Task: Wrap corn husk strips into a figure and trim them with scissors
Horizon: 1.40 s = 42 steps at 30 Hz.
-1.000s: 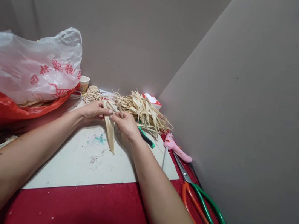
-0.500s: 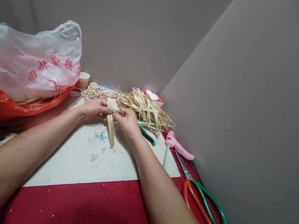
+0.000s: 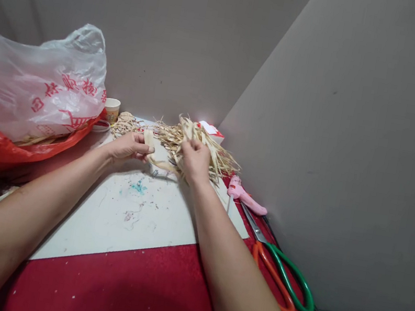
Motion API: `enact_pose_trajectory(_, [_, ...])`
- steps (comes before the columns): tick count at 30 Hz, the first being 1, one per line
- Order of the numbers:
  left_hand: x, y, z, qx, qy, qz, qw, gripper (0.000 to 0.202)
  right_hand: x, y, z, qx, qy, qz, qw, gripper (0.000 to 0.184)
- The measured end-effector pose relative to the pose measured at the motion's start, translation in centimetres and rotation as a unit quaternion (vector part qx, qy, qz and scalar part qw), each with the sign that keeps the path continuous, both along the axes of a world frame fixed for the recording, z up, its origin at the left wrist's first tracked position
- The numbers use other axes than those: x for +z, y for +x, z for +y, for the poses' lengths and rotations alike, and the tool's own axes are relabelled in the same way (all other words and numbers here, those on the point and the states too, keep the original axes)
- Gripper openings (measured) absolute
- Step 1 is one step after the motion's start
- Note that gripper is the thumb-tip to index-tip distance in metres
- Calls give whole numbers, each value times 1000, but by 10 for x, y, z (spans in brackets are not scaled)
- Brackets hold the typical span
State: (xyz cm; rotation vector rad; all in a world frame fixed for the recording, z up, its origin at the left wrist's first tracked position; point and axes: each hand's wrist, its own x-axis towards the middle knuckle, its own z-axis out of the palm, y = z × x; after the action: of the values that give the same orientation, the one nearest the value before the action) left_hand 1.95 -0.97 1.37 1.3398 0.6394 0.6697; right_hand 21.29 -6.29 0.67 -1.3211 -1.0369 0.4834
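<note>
Now that the right hand (image 3: 195,161) has been shifted from the pale dried husk strip (image 3: 151,142) into the heap of straw-coloured husks (image 3: 171,138), the strip is left pinched tight at its top by the left hand (image 3: 127,146), above the white board (image 3: 129,219). Once hanging straight, it is now bent sideways between the hands; whether the right grip is closed on anything cannot be told.

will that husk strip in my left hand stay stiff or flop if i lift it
Probably floppy: the husk strip sags in a curve from the left hand instead of standing straight. Likely very light, being thin like the dry pile behind it. It may split lengthwise; the pile's pieces look frayed.
</note>
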Motion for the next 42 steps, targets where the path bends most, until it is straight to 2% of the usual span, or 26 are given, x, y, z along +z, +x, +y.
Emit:
enact_pose_trajectory(2, [-3,-1,2,12,-11,-3,1000,18,11,11,-1,-23,44,123,991,17])
enact_pose_trajectory(4, [-6,-3,4,19,-17,-1,1000,19,24,22,-4,-46,81,220,971,16])
enact_pose_trajectory(9, [-9,-4,8,31,-23,4,999,23,57,43,-20,-103,179,319,925,17])
enact_pose_trajectory(12, [-8,-4,7,35,-27,1,999,26,64,39,-26,-86,179,354,914,18])
enact_pose_trajectory(14, [-7,-3,6,35,-30,3,999,26,59,28,-25,-22,108,352,929,17])
enact_pose_trajectory(16, [-6,-2,5,33,-31,4,999,27,48,11,-23,81,-14,326,942,14])
enact_pose_trajectory(18, [-5,-2,5,28,-29,-2,999,27,34,-7,-20,178,-124,273,937,14])
enact_pose_trajectory(20, [-5,-2,5,19,-30,-15,999,28,23,-22,-20,241,-172,205,933,21])
enact_pose_trajectory(22, [-5,-2,5,10,-35,-27,999,29,15,-33,-22,270,-170,146,936,26])
enact_pose_trajectory(24, [-7,-1,5,5,-39,-30,999,30,12,-38,-23,279,-170,117,938,23])
enact_pose_trajectory(27, [-8,0,5,4,-38,-20,999,30,9,-40,-22,253,-182,113,943,19])
enact_pose_trajectory(34, [-6,-2,1,-9,-47,-2,999,24,6,-37,-20,239,-163,120,950,34])
enact_pose_trajectory(38, [-5,0,0,2,-23,12,1000,22,2,-35,-16,226,-142,84,960,24])
enact_pose_trajectory(42, [-7,2,-1,23,29,39,999,19,-4,-37,-11,203,-101,3,974,17])
